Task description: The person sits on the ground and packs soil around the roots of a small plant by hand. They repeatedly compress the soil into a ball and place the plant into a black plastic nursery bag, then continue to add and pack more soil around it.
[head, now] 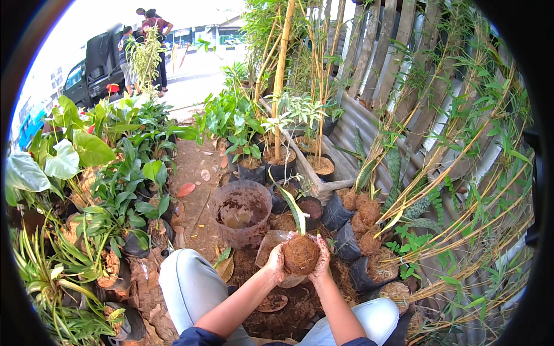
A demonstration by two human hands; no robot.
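Observation:
Between my two hands I hold a round brown ball of coconut fibre (301, 255). A variegated snake plant leaf (298, 215) with yellow edges rises from its far side. My left hand (277, 261) presses on the ball's left and my right hand (320, 258) cups its right; soil clings to both. Behind and under the ball is a clear plastic container (265, 251), partly hidden. Beyond it to the left stands a translucent plastic bucket (240, 212), its inner wall smeared with soil. Loose dark soil and fibre (283, 318) cover the ground between my knees.
Several fibre balls (368, 212) with snake plants lie at the right beside black grow bags (346, 242). Potted leafy plants (125, 194) crowd the left. Bamboo stems lean in from a wooden fence (389, 56). Farther back, people (151, 43) stand by a dark truck (93, 65).

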